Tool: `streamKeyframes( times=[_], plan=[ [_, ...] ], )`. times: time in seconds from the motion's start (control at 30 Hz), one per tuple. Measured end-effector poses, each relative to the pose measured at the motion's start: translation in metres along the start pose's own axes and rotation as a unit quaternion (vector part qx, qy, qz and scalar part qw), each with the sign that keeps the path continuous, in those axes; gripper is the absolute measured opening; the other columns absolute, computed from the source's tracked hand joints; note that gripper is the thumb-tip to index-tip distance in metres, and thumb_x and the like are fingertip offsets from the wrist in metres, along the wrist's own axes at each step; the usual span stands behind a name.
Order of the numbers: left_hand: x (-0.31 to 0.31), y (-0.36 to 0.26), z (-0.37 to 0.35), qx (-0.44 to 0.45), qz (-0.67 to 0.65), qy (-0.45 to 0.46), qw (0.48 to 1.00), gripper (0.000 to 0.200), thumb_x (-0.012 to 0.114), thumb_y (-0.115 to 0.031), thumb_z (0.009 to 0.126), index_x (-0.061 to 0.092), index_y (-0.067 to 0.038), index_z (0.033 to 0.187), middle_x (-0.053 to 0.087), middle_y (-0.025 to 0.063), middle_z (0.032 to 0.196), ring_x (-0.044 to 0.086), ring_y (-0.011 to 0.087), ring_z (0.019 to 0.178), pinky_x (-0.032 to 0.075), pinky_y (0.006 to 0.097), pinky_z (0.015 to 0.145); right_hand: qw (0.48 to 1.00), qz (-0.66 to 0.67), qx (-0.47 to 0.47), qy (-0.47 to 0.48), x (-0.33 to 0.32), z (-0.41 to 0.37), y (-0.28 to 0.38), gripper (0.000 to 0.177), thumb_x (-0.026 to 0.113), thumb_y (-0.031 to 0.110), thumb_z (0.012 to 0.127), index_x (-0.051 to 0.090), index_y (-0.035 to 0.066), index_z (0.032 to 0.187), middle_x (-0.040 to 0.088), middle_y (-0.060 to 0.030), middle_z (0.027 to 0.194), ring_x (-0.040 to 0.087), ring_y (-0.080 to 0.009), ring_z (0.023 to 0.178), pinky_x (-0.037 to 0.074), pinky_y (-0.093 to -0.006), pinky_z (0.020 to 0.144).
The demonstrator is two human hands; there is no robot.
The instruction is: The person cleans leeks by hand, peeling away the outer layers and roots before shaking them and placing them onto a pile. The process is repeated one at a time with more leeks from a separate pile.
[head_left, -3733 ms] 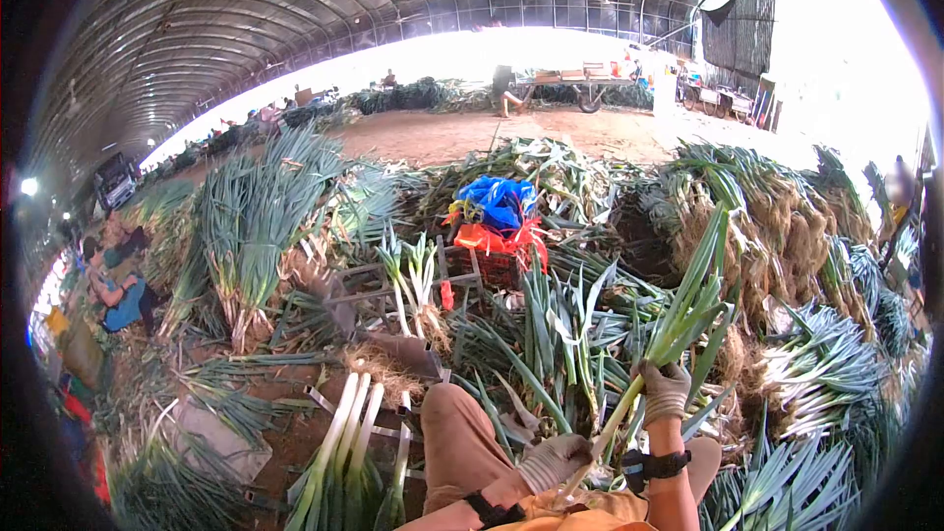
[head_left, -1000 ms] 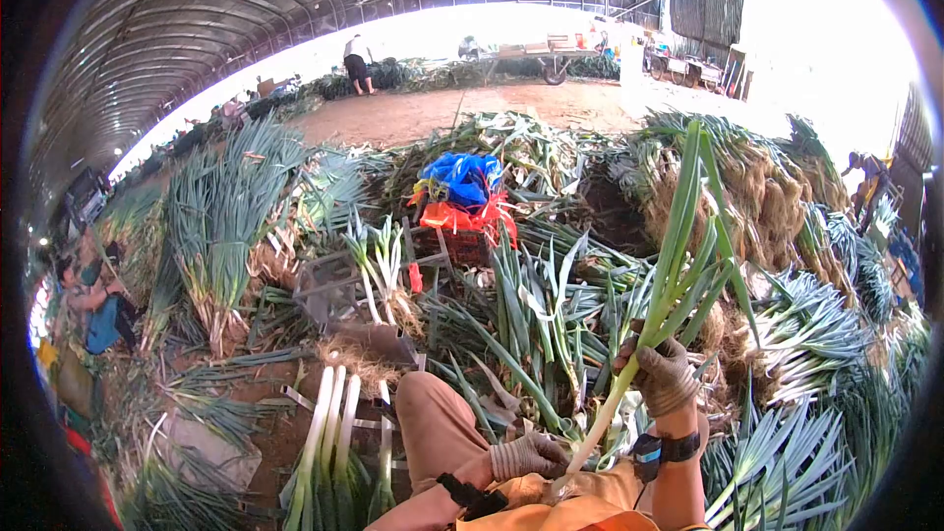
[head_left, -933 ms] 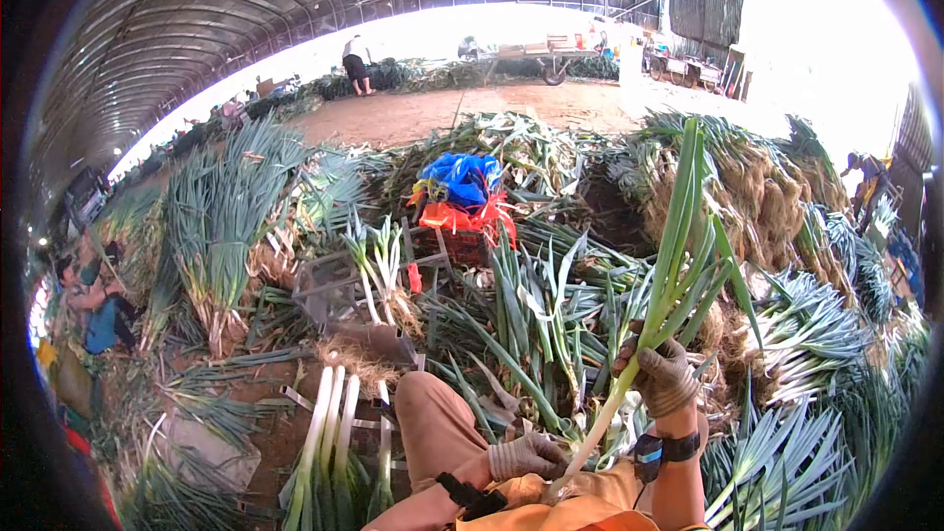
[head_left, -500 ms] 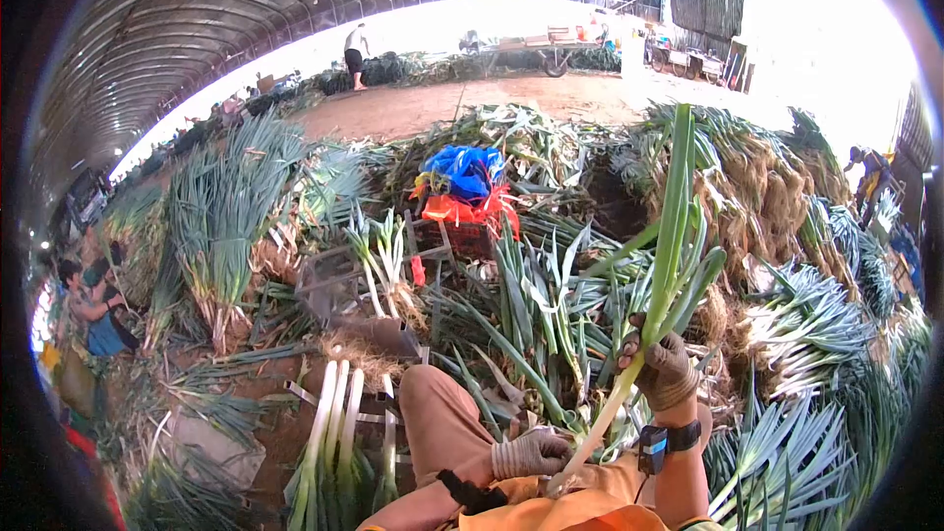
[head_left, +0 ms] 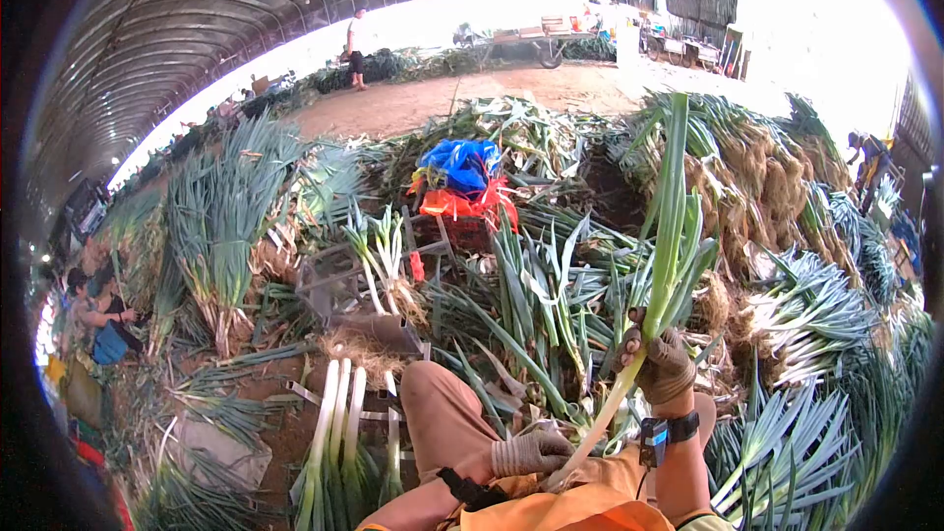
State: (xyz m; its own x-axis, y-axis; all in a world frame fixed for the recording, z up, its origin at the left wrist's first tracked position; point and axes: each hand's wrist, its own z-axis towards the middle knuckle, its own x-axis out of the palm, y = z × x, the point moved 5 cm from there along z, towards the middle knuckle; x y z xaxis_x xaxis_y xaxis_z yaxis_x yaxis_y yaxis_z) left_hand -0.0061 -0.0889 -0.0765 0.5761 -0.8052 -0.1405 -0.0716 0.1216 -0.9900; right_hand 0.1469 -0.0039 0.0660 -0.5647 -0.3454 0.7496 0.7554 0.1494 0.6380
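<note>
A long leek [head_left: 671,265] slants up in front of me, green leaves at the top and its white stalk running down toward my lap. My right hand [head_left: 657,362], gloved, is closed around the stalk just beneath the leaves. My left hand [head_left: 536,452], also gloved, rests near my knee beside the stalk's lower end. Its fingers are curled, and what lies between them is hidden. Several leeks with white stalks [head_left: 337,413] lie to the left of my knee, leaves toward me.
A metal frame [head_left: 334,285] stands ahead, with loose leeks [head_left: 391,261] on it. Behind it are blue plastic [head_left: 460,165] and red plastic bags [head_left: 470,205]. Leek heaps [head_left: 211,226] rise on the left, rooted bundles [head_left: 762,202] on the right. Other people [head_left: 108,315] are farther off.
The held leek and my right hand have stayed almost in place, the leaf tips shifting slightly. My left hand has barely moved. The distant standing person and the people at left have changed posture.
</note>
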Motion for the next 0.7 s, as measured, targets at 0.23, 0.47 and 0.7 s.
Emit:
streamKeyframes(
  times=[0.23,0.47,0.7],
  plan=[
    [0.002,0.017,0.012,0.019,0.116,0.047,0.992,0.021,0.056,-0.015,0.077,0.058,-0.002,0.094,0.061,0.0088,0.077,0.055,0.0123,0.069,0.046,0.0279,0.062,0.999,-0.039,-0.026,0.016,0.015,-0.006,0.012,0.048,0.068,0.017,0.070,0.045,-0.001,0.108,0.054,-0.0088,0.077,0.054,-0.0216,0.071,0.046,-0.0334,0.065],
    [-0.011,0.036,-0.004,-0.243,0.368,0.048,0.896,0.018,0.056,-0.010,0.069,0.060,-0.003,0.085,0.063,0.0101,0.079,0.058,0.0130,0.074,0.046,0.0302,0.064,0.980,-0.077,-0.174,-0.049,0.009,-0.005,0.081,0.042,0.060,0.015,0.078,0.043,-0.002,0.112,0.051,-0.0085,0.082,0.052,-0.0172,0.070,0.046,-0.0287,0.061],
    [-0.016,-0.013,-0.001,-0.038,-0.270,-0.084,0.958,0.041,0.054,-0.016,0.084,0.043,0.000,0.120,0.055,0.0033,0.104,0.047,0.0092,0.097,0.041,0.0239,0.084,0.959,-0.165,-0.181,-0.146,-0.001,-0.001,0.074,0.025,0.056,0.006,0.078,0.048,-0.002,0.101,0.057,-0.0104,0.077,0.057,-0.0209,0.063,0.049,-0.0313,0.060]
  ],
)
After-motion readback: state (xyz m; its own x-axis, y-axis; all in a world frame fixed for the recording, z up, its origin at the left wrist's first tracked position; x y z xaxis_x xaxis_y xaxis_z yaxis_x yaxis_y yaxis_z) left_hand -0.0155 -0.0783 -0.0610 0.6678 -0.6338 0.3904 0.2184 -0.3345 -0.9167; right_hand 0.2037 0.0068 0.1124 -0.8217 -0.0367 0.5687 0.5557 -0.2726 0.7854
